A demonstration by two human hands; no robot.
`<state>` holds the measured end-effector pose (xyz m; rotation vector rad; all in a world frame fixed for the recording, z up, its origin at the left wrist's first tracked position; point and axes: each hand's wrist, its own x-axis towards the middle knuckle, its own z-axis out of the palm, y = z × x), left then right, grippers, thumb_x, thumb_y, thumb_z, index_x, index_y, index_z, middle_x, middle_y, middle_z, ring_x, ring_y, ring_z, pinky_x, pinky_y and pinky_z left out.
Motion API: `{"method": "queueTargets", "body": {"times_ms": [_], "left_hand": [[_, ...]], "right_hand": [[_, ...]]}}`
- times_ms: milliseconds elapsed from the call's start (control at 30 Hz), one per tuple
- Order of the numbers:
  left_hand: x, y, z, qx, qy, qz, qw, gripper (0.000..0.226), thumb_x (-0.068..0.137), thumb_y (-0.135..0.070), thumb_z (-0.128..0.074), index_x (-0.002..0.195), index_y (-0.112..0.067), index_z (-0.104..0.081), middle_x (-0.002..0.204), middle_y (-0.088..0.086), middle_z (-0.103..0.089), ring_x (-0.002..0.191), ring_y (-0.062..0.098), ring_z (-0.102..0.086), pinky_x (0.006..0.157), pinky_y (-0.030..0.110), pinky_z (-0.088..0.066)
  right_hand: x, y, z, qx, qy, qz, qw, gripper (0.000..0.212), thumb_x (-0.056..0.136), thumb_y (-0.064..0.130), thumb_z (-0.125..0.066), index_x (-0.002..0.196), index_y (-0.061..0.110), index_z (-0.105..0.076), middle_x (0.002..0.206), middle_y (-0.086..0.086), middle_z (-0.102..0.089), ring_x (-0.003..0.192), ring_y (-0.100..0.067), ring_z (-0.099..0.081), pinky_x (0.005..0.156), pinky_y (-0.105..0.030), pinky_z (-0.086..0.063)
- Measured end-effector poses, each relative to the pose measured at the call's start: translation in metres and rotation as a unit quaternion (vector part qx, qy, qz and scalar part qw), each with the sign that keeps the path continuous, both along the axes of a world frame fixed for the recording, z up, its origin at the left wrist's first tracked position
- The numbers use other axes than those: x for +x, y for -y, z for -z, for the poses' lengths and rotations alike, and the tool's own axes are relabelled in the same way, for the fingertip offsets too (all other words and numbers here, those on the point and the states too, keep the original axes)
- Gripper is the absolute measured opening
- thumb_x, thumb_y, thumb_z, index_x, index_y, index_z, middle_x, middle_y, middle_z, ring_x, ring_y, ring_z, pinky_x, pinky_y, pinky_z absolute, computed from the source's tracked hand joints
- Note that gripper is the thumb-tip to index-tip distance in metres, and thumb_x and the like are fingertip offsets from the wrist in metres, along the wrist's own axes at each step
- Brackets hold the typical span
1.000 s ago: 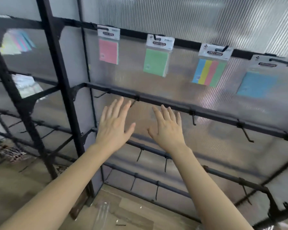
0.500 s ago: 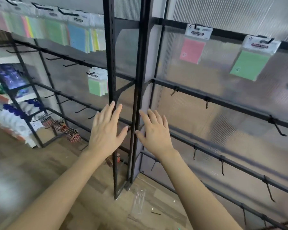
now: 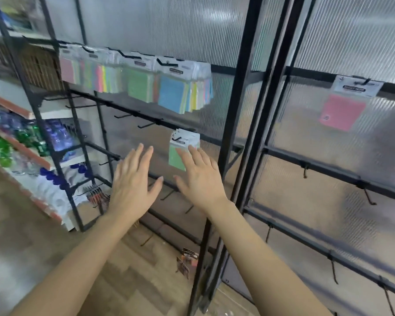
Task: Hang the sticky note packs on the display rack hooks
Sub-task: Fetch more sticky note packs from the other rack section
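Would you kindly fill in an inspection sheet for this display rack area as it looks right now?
Surface: wooden floor; black display rack, most hooks bare.
Job's things: row of sticky note packs on the top left bar; green pack on a lower hook; pink pack on the right section.
Clutter: small packets on the floor by the rack's post.
Hands: left hand and right hand open, holding nothing; right fingers overlap the green pack, contact unclear.
Cables: nothing seen.
Surroundings: goods shelves at left; ribbed translucent wall behind.
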<state>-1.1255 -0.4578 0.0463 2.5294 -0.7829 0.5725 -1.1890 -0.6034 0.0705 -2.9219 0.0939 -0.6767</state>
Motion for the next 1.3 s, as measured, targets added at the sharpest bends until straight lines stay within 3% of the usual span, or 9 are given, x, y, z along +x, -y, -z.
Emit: {"method": "queueTargets", "body": {"times_ms": [133, 467, 700, 833, 967, 1133, 1300], "left_hand": [[0.063, -0.004, -0.029, -0.017, 0.024, 0.013, 1.0, 0.067, 0.092, -0.038, -0.048, 0.147, -0.017, -0.017, 0.155, 0.005, -0.011, 0.142, 0.024, -0.011, 0.113, 0.045, -0.011], [0.2, -0.004, -0.08, -0.053, 0.052, 0.028, 0.997, 0.066, 0.093, -0.034, -0.047, 0.147, -0.01, -0.018, 0.154, 0.008, -0.018, 0.14, 0.025, -0.017, 0.112, 0.044, -0.015], [0.288, 0.021, -0.115, -0.09, 0.095, 0.085, 0.988, 0.058, 0.09, -0.013, -0.051, 0.141, -0.001, -0.028, 0.146, 0.018, -0.032, 0.133, 0.036, -0.029, 0.109, 0.047, -0.022], [0.325, 0.03, -0.13, -0.133, 0.131, 0.168, 0.968, 0.05, 0.085, -0.003, -0.051, 0.134, -0.005, -0.041, 0.14, 0.017, -0.039, 0.13, 0.035, -0.034, 0.108, 0.048, -0.024], [0.344, 0.032, -0.14, -0.162, 0.17, 0.235, 0.943, 0.032, 0.088, -0.003, -0.051, 0.12, -0.005, -0.056, 0.126, 0.015, -0.051, 0.119, 0.034, -0.042, 0.101, 0.045, -0.027], [0.357, 0.036, -0.153, -0.167, 0.201, 0.265, 0.928, 0.016, 0.086, -0.005, -0.055, 0.102, -0.003, -0.059, 0.104, 0.017, -0.055, 0.102, 0.035, -0.045, 0.083, 0.041, -0.03], [0.366, 0.041, -0.165, -0.125, 0.207, 0.294, 0.925, 0.014, 0.088, -0.009, -0.052, 0.099, -0.002, -0.057, 0.107, 0.017, -0.047, 0.108, 0.033, -0.038, 0.089, 0.039, -0.024]], "right_hand": [[0.06, 0.003, -0.029, -0.011, 0.024, 0.043, 0.999, 0.063, 0.095, 0.037, -0.044, 0.148, 0.021, -0.014, 0.155, -0.009, -0.014, 0.143, -0.025, -0.01, 0.114, -0.037, -0.011], [0.149, 0.025, -0.09, -0.018, 0.103, 0.122, 0.987, 0.064, 0.09, 0.03, -0.052, 0.146, 0.015, -0.023, 0.154, -0.012, -0.016, 0.141, -0.029, -0.014, 0.112, -0.044, -0.02], [0.188, 0.034, -0.12, -0.051, 0.167, 0.2, 0.964, 0.051, 0.089, 0.015, -0.047, 0.139, 0.006, -0.037, 0.147, -0.015, -0.032, 0.136, -0.032, -0.025, 0.109, -0.045, -0.024], [0.204, 0.029, -0.126, -0.076, 0.243, 0.231, 0.939, 0.036, 0.083, 0.011, -0.045, 0.115, 0.005, -0.061, 0.127, -0.014, -0.055, 0.119, -0.035, -0.047, 0.093, -0.043, -0.036], [0.212, 0.021, -0.127, -0.09, 0.289, 0.254, 0.919, 0.033, 0.078, 0.007, -0.046, 0.103, 0.005, -0.067, 0.109, -0.014, -0.062, 0.099, -0.036, -0.056, 0.079, -0.04, -0.04], [0.21, 0.015, -0.135, -0.075, 0.272, 0.33, 0.901, 0.022, 0.084, 0.009, -0.053, 0.103, 0.007, -0.065, 0.103, -0.013, -0.057, 0.1, -0.033, -0.049, 0.081, -0.037, -0.035], [0.209, 0.011, -0.15, -0.044, 0.194, 0.378, 0.904, 0.018, 0.09, 0.014, -0.051, 0.104, 0.008, -0.062, 0.106, -0.012, -0.058, 0.103, -0.03, -0.05, 0.084, -0.04, -0.042]]}}
